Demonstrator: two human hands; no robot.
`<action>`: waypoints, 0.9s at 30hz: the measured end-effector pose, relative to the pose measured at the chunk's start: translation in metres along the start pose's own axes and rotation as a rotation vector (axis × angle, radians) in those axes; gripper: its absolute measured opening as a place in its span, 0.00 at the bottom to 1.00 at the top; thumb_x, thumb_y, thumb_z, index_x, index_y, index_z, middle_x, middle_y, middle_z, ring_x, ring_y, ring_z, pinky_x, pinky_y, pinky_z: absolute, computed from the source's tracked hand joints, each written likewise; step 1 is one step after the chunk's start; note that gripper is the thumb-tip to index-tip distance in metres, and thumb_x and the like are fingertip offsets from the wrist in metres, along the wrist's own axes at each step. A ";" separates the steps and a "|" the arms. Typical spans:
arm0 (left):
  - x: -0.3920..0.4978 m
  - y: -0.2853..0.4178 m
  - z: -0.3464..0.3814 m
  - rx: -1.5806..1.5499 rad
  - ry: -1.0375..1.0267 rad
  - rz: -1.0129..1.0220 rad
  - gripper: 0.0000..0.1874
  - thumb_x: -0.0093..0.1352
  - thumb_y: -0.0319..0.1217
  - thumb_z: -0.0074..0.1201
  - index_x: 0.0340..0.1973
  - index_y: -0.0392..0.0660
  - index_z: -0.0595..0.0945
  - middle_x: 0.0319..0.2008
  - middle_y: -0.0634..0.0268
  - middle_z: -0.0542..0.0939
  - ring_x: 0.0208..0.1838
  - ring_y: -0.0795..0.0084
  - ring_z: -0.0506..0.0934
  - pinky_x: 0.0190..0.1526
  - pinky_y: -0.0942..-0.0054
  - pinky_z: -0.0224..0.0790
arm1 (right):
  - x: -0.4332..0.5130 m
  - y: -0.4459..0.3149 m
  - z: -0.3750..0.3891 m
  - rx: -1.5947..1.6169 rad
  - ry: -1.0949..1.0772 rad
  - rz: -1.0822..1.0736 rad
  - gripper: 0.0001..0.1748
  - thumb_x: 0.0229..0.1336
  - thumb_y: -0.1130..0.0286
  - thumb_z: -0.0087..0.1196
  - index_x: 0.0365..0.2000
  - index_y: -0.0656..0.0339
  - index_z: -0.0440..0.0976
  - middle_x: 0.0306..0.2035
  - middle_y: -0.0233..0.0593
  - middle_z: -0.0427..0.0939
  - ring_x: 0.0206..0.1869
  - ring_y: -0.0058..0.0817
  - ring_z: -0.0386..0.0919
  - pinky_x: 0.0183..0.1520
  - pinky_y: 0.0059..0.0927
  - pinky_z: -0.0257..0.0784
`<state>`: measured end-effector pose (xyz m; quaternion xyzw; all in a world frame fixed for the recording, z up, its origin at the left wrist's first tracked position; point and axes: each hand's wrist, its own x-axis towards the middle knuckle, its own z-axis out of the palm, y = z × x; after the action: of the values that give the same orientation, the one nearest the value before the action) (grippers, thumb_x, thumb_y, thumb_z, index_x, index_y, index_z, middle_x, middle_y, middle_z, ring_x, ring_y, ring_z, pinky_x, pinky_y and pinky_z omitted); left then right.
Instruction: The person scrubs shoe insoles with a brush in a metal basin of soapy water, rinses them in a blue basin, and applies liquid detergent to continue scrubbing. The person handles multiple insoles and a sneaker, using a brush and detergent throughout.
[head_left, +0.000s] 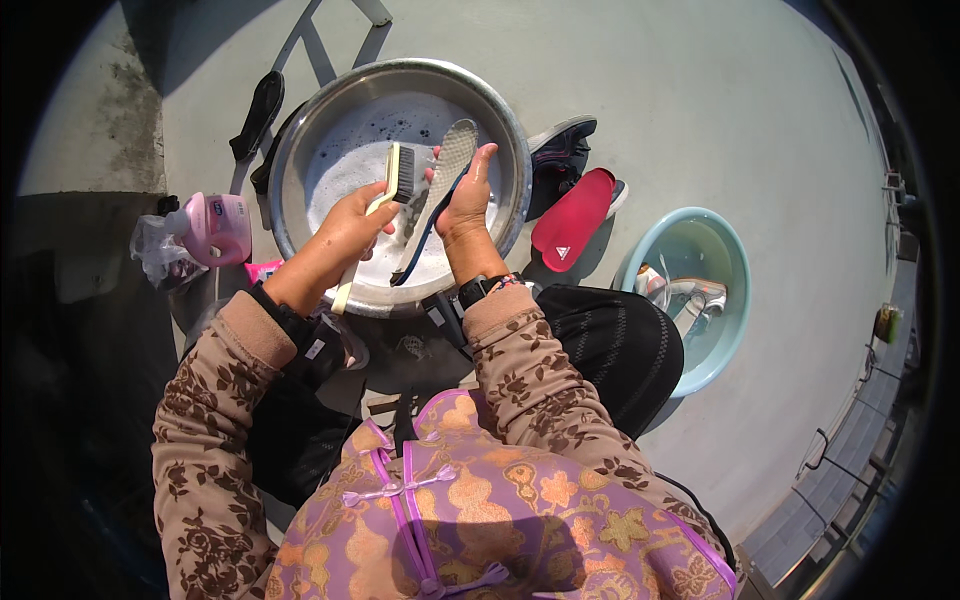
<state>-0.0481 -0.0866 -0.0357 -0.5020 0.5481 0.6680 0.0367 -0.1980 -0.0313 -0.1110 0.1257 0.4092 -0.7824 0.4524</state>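
My left hand (356, 221) grips a cream-handled scrub brush (391, 176) with dark bristles, held upright over a wide metal basin (517, 157). In my right hand (465, 199) is a shoe insole (450, 165), pale and textured on the face turned to the brush, with a dark blue edge. The insole slants, its upper end near my thumb and its lower end towards me. A small gap shows between bristles and insole. Below both hands, foamy water (352, 142) fills the basin. The fingers of my right hand are partly hidden behind the insole.
Right of the basin lie a red insole (574, 221) and dark shoes (562, 150). Further right, a light blue tub (742, 300) holds water and pale shoes (694, 292). Black footwear (259, 112) and a pink detergent bottle (221, 229) are at the left.
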 end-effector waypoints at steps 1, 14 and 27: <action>-0.006 0.011 0.007 -0.129 -0.018 0.059 0.29 0.71 0.37 0.52 0.65 0.40 0.65 0.29 0.66 0.76 0.18 0.85 0.62 0.19 0.82 0.53 | -0.009 -0.008 0.008 -0.052 -0.013 -0.070 0.37 0.61 0.31 0.36 0.48 0.55 0.70 0.36 0.35 0.75 0.38 0.27 0.74 0.44 0.31 0.72; -0.118 0.070 0.022 -0.271 -0.186 0.560 0.28 0.66 0.49 0.59 0.50 0.37 0.76 0.32 0.63 0.80 0.20 0.87 0.65 0.20 0.85 0.58 | -0.168 -0.062 0.076 -0.514 -0.464 -0.425 0.30 0.73 0.50 0.29 0.63 0.59 0.62 0.56 0.40 0.70 0.55 0.28 0.69 0.56 0.28 0.67; -0.101 0.049 0.056 -0.235 0.099 0.405 0.28 0.62 0.21 0.50 0.60 0.37 0.68 0.26 0.67 0.75 0.20 0.81 0.69 0.22 0.79 0.64 | -0.162 -0.049 0.024 -0.295 -0.492 -0.363 0.23 0.71 0.68 0.37 0.63 0.65 0.60 0.62 0.42 0.65 0.63 0.28 0.65 0.66 0.29 0.58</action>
<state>-0.0632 -0.0120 0.0642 -0.4147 0.5573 0.6955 -0.1836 -0.1427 0.0606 0.0216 -0.2083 0.4123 -0.7895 0.4042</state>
